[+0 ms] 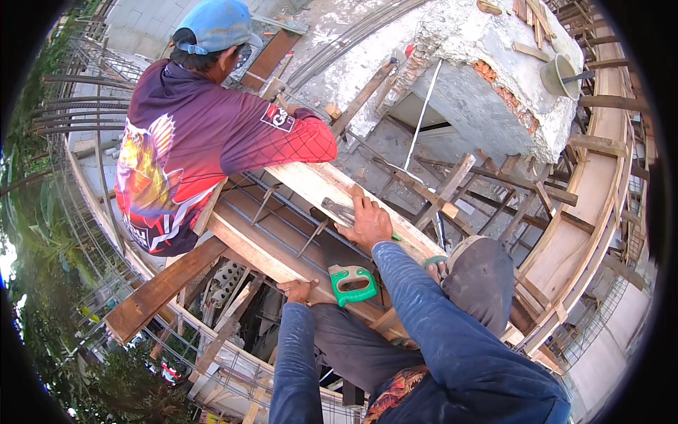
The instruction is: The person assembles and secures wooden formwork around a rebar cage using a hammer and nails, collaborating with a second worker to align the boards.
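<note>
My left hand (298,291) is closed over the near edge of a long wooden board (258,251), one side of a narrow timber trough. My right hand (370,222) is closed over a grey metal-headed tool (339,210), perhaps a claw hammer, pressed on the trough's far board (304,180). Most of that tool is hidden under the palm; a green bit shows below it. Between my hands, a handsaw with a green handle (353,285) rests at the near board; its blade is hard to make out. Steel bars with stirrups (265,205) run inside the trough.
A co-worker in a purple and red shirt (183,127) leans over the trough's far left end. A brown plank (166,288) juts out left. Rough concrete with a bucket (558,76) stands far right. Timber props and gaps (452,187) lie beyond the trough; curved formwork (593,184) runs right.
</note>
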`<state>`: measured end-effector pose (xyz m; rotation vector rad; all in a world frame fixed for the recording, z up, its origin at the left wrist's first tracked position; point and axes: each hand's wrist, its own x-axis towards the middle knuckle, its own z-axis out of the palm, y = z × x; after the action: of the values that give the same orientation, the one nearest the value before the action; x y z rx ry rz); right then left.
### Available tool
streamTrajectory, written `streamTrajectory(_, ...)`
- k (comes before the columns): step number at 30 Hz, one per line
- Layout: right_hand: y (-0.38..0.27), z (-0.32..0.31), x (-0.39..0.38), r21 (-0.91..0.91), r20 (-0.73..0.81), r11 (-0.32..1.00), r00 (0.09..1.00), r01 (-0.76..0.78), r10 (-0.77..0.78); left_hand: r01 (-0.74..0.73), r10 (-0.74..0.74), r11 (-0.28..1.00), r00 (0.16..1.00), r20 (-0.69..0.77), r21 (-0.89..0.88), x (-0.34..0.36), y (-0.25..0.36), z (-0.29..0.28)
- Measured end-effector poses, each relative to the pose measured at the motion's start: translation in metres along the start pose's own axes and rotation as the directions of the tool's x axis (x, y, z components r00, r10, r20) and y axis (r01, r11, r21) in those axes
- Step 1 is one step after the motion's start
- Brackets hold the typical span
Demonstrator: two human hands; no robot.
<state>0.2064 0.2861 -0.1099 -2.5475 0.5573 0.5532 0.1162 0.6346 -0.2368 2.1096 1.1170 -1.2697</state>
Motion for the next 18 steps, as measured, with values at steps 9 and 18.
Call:
streamTrajectory(9,0.003,0.005,0.000,-0.021,0.019,0.999,0.999,-0.029,0.029,0.022,-0.029,0.999,0.982,0.188,0.038,-0.048,0.036,-0.018)
streamTrajectory(18,-0.013,0.007,0.002,0.009,0.000,1.000,1.000,0.026,-0.026,0.085,-0.070,0.989,0.990,-0.124,0.121,-0.091,0.060,-0.028)
